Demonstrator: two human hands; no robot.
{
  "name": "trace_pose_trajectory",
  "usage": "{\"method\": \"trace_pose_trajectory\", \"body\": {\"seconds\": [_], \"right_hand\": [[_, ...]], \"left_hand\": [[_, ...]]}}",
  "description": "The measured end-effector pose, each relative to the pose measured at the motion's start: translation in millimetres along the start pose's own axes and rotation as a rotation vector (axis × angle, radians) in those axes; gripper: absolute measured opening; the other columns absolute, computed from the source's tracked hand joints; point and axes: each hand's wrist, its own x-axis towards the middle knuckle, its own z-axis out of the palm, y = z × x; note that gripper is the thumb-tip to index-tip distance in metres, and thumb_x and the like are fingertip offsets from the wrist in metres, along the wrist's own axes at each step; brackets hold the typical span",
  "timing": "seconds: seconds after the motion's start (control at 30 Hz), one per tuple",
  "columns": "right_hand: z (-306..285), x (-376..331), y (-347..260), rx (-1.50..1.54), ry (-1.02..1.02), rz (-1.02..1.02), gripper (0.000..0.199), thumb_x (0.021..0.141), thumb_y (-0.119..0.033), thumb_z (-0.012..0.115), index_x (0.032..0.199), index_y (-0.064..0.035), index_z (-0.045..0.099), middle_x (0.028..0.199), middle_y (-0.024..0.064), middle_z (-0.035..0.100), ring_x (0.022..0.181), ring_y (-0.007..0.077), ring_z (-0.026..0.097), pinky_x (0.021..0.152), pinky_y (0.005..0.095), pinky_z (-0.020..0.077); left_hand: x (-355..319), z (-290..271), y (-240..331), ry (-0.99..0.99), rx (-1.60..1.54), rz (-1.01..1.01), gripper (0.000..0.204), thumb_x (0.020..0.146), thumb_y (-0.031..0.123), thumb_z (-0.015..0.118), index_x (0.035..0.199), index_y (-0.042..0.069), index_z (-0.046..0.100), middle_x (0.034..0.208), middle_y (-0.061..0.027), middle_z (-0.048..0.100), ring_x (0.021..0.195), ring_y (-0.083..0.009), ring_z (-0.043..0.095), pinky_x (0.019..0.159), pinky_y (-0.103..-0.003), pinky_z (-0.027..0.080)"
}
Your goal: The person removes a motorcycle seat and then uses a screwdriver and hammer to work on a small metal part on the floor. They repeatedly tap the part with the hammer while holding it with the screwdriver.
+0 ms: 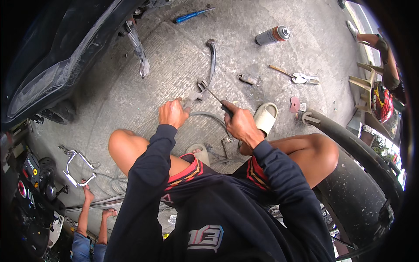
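Note:
Both my hands are out over the concrete floor between my knees. My left hand (174, 114) is closed on a small grey metal bracket (194, 99). In my right hand (242, 124) is a slim tool with a black handle (226, 108); it looks like a screwdriver. Its thin shaft slants up and left to the bracket's far end; whether the tip touches cannot be made out. Just beyond lies a bent dark metal lever (213, 63), its lower end close to the bracket. A curved hose (207, 114) runs on the floor beneath my hands.
Ahead lie a blue screwdriver (190, 16), a spray can (273, 35), a metal socket (248, 79) and pliers (304, 78). A dark motorcycle (56, 56) stands at left, a black curved tube (349, 139) at right. Other people are at lower left and far right.

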Motion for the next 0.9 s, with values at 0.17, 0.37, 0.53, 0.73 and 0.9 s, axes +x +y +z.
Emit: {"method": "trace_pose_trajectory", "body": {"seconds": [0.17, 0.37, 0.53, 0.73, 0.9], "right_hand": [[18.7, -1.8, 3.8, 0.213, 0.044, 0.187, 0.042, 0.093, -0.013, 0.061, 0.135, -0.0070, 0.065, 0.080, 0.0196, 0.069, 0.063, 0.0328, 0.064, 0.063, 0.0443, 0.0525], [10.7, -10.3, 17.6, 1.047, -0.253, 0.611, 0.042, 0.102, -0.011, 0.054, 0.144, -0.0127, 0.056, 0.085, 0.0083, 0.064, 0.052, 0.0162, 0.054, 0.044, 0.0330, 0.0407], [-16.7, -64.4, 56.2, 0.089, -0.160, 0.139, 0.054, 0.094, -0.026, 0.064, 0.145, -0.0127, 0.050, 0.101, 0.0269, 0.072, 0.098, 0.0449, 0.070, 0.083, 0.0500, 0.0546], [-29.7, -21.6, 103.3, -0.459, 0.176, 0.278, 0.096, 0.087, -0.042, 0.077, 0.161, -0.0082, 0.025, 0.143, 0.0366, 0.047, 0.135, 0.0495, 0.048, 0.109, 0.0525, 0.0422], [-120.2, 140.4, 164.1, 0.050, 0.806, 0.064, 0.129, 0.070, -0.039, 0.094, 0.160, 0.0012, 0.011, 0.151, 0.0354, 0.035, 0.142, 0.0480, 0.038, 0.118, 0.0537, 0.0349]], "left_hand": [[-14.1, 11.5, 5.8, 0.035, -0.044, -0.085, 0.045, 0.077, 0.032, 0.081, 0.108, -0.001, 0.076, 0.089, -0.0284, 0.073, 0.087, -0.0459, 0.072, 0.082, -0.052, 0.057], [-17.5, 10.0, 12.0, 0.002, -0.004, -0.158, 0.055, 0.079, 0.041, 0.080, 0.116, 0.001, 0.075, 0.099, -0.0282, 0.074, 0.096, -0.0442, 0.072, 0.087, -0.049, 0.056], [-9.2, -9.0, 14.6, 0.042, 0.021, -0.130, 0.051, 0.080, 0.041, 0.081, 0.115, 0.004, 0.076, 0.098, -0.0275, 0.074, 0.094, -0.0439, 0.072, 0.085, -0.051, 0.056], [-3.6, -46.6, 28.8, 0.099, 0.076, -0.041, 0.053, 0.082, 0.043, 0.080, 0.116, 0.003, 0.075, 0.099, -0.0270, 0.074, 0.095, -0.0430, 0.072, 0.085, -0.050, 0.056], [18.3, -73.8, 45.9, 0.040, 0.163, 0.051, 0.056, 0.082, 0.046, 0.080, 0.118, 0.004, 0.075, 0.099, -0.0250, 0.075, 0.095, -0.0407, 0.073, 0.086, -0.048, 0.057]]}}
